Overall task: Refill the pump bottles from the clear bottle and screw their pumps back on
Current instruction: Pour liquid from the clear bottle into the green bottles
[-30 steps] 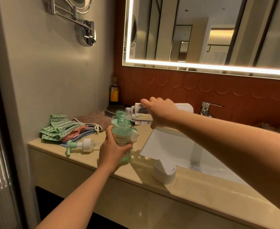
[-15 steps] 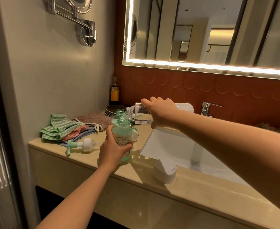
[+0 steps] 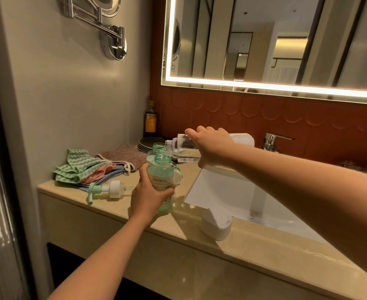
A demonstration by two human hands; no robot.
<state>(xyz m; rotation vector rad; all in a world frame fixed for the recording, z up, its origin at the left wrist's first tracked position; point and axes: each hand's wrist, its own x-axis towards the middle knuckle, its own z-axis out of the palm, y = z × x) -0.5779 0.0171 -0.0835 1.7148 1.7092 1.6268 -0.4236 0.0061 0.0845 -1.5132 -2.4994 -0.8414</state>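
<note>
Green pump bottle [image 3: 162,182]: stands uncapped on the worktop [image 3: 264,252] near the front edge, just left of the sink [image 3: 232,195], and is partly filled.
Left hand [image 3: 150,198]: I have its fingers [image 3: 167,192] curled round the bottle's body, across the label.
Clear bottle [image 3: 183,148]: tipped almost level, with its mouth at the green neck.
Right hand [image 3: 210,146]: grips the clear bottle from above, near its base end.
Second neck: another green neck shows just behind. I cannot tell which one the pour feeds.
Handling, green bottle: I judge it to be light, thin plastic that gives under a squeeze, so I'd hold it low and gently.
Handling, clear bottle: it looks rigid, smooth and nearly empty. It is probably slick if wet, so I'd grip the flat sides.
Pump [image 3: 106,189]: lies on its side, left of the bottle. It looks light, and I'd take it by the white collar.
</note>
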